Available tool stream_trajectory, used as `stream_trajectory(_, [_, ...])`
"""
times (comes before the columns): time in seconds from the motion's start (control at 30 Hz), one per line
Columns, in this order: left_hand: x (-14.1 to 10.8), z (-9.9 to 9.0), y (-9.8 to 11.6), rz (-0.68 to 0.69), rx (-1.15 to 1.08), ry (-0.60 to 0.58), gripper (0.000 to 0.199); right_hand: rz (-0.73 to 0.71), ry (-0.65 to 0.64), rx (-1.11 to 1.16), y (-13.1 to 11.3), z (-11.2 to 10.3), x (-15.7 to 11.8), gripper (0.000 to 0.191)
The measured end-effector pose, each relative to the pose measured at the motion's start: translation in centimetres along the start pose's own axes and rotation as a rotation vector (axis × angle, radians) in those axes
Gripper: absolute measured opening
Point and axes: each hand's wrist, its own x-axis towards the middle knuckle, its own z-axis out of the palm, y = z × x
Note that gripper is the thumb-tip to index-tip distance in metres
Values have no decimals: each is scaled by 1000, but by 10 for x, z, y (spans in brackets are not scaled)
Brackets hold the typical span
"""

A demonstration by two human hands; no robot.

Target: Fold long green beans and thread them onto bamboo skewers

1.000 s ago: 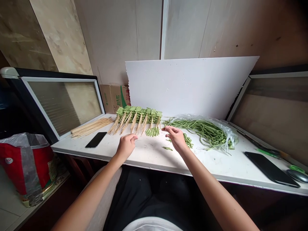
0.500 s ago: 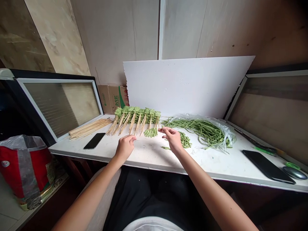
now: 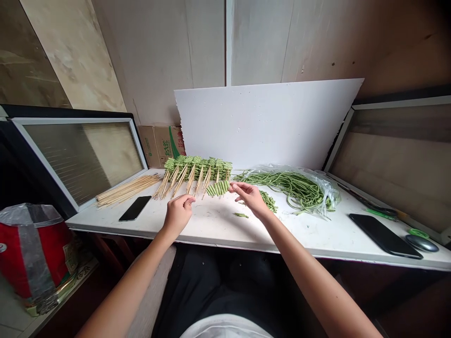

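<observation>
- The row of cut green bean pieces was seen just in front of the skewer points, mid-worktop, tilted up to the right where it had lain nearer level.
- Its right end was pinched by the fingertips of the right hand, the right grip being pressed together there.
- The left hand was held apart from the row, lower centre-left, its grip loosely spread, with nothing seen in it.
- A bank of skewered beans was placed behind, upper centre.
- Loose bamboo skewers were laid to the left; a plastic bag of long green beans was left to the right, with a small heap of cut pieces beside it.
</observation>
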Motion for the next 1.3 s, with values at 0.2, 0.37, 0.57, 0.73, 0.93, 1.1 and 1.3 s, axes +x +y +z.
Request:
stream_trajectory(0.2, [-1, 3, -10, -34, -4, -45, 23, 67, -193, -527, 21, -37, 4, 20])
stream_trajectory(0.37, [-2, 4, -9, -13, -19, -80, 22, 113, -167, -562, 44, -34, 3, 33])
stream_trajectory(0.57, [-4, 6, -7, -6, -30, -110, 22, 83, -145, -591, 45, -31, 0, 36])
stream_trajectory(0.73, [-5, 8, -5, 5, -37, -131, 24, 78, -153, -613, 42, -29, 0, 32])
stream_trajectory(0.93, [-4, 6, -5, 6, -27, -110, 24, 13, -98, -584, 32, -31, 6, 15])
stream_trajectory(1.1, [-2, 4, -6, -7, -29, -88, 24, -11, 56, -267, 22, -34, 12, 30])
stream_trajectory(1.3, [-1, 4, -6, -22, -38, -91, 23, 173, -30, 206, 12, -31, 12, 41])
